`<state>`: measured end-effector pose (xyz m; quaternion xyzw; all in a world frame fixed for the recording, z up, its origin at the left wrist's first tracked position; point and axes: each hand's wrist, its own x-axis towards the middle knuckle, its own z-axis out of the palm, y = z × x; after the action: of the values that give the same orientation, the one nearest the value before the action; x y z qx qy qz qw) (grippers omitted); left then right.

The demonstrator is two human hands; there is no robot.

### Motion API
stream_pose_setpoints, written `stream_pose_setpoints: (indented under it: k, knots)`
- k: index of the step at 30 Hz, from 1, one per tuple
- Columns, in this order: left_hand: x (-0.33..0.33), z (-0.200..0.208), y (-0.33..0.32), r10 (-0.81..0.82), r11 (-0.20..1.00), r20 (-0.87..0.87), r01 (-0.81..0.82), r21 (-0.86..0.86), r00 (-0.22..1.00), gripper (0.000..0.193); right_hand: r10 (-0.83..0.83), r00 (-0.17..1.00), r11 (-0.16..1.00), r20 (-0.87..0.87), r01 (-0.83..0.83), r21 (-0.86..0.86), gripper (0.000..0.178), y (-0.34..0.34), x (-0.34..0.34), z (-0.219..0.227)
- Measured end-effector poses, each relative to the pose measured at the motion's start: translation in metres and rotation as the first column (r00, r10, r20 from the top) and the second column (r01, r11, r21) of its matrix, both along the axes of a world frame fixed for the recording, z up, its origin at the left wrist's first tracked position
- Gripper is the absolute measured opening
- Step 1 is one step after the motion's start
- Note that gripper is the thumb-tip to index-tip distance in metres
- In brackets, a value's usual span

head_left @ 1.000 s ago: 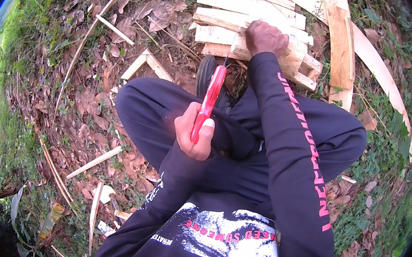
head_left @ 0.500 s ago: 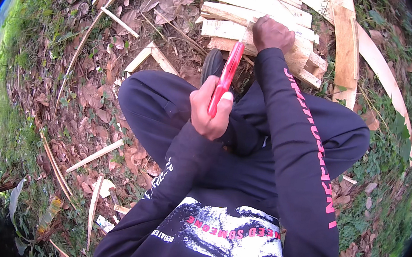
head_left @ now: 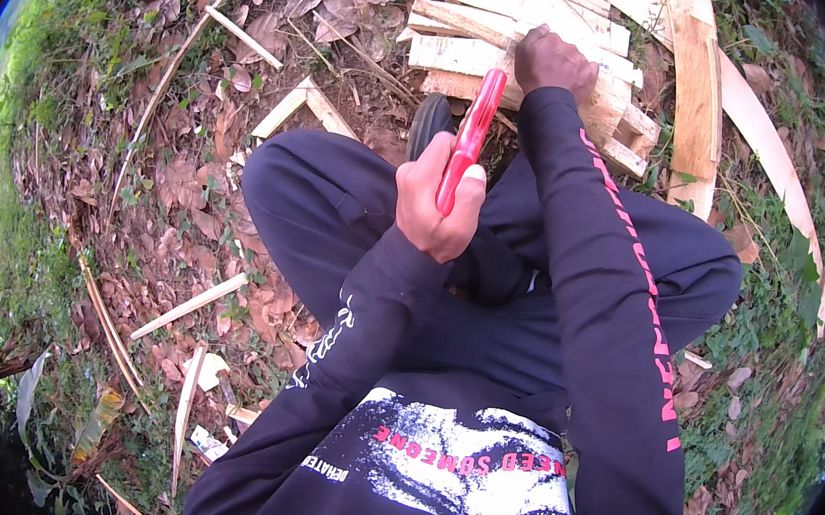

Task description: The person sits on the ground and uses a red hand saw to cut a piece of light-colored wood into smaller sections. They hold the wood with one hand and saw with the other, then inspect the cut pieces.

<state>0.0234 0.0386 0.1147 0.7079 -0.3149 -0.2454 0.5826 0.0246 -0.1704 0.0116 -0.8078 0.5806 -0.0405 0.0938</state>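
Note:
My left hand (head_left: 438, 205) is wrapped round the red handle of a hand saw (head_left: 473, 138), which points away from me toward the wood. Its thin blade barely shows against the pale planks. On the right side of the plank stack, my right hand (head_left: 556, 63) is closed over a wooden plank (head_left: 459, 56), with its fingertips mostly hidden under the knuckles. Several pale, rough-cut planks lie there side by side and on top of each other, just beyond my crossed legs.
Long boards (head_left: 693, 96) lie to the right of the stack, one of them curving along the grass. On the left, thin wood strips (head_left: 191, 307) and a bent pair of offcuts (head_left: 306, 106) rest on dry leaves. A dark shoe (head_left: 430, 127) sits close to the stack.
The saw and my left hand have moved forward and slightly right, toward the planks. My right hand has stayed on the wood, shifting only slightly in the view.

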Motion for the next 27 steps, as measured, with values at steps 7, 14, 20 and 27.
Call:
stream_pose_setpoints:
  k: [7, 14, 20, 27]
  knots:
    - [-0.010, 0.004, 0.033, 0.013, 0.999, -0.030, -0.012, 0.045, 0.999, 0.025, 0.034, 0.999, 0.999, -0.034, -0.035, -0.018, 0.053, -0.001, -0.007, 0.001]
    - [-0.002, -0.003, 0.031, 0.008, 1.000, -0.064, -0.007, 0.010, 0.998, 0.020, -0.026, 1.000, 0.998, -0.015, 0.025, -0.050, 0.056, 0.000, -0.001, -0.009]
    - [0.001, 0.000, 0.023, 0.020, 0.999, -0.136, -0.023, -0.024, 0.991, 0.016, 0.007, 0.999, 1.000, -0.031, -0.006, 0.027, 0.056, 0.003, -0.003, 0.003]
    - [-0.002, -0.002, 0.040, -0.033, 0.999, -0.025, 0.032, -0.004, 0.999, 0.017, -0.051, 0.998, 0.998, -0.040, 0.053, 0.047, 0.060, -0.006, 0.000, -0.004]
